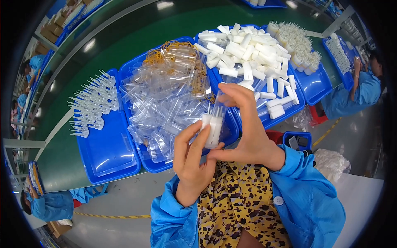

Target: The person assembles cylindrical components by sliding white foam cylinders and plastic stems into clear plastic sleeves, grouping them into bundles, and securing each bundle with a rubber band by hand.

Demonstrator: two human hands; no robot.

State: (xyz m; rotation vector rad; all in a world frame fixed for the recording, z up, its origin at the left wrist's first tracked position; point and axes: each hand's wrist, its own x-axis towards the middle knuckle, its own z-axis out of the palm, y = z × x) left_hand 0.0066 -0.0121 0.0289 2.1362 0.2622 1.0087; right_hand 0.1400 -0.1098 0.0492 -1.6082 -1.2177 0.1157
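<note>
My left hand [192,161] is closed on a pair of white blocks [214,131] with thin stems pointing up from their tops. A clear plastic sleeve [219,109] stands around the upper end of the blocks; how far down it reaches I cannot tell. With curled fingers at the sleeve's top and the thumb low by the blocks, my right hand [250,128] grips this small bundle from the other side. Just beyond my hands, a blue tray [153,166] holds a heap of clear plastic sleeves [159,111] and yellow rubber bands [178,48].
White blocks [248,49] fill the blue tray [285,118] at right. Stemmed white pieces [295,41] stand farther right. At left, translucent stemmed parts [95,103] cover the back of a blue tray [109,159]. Co-workers in blue [351,91] sit along the green table [136,25].
</note>
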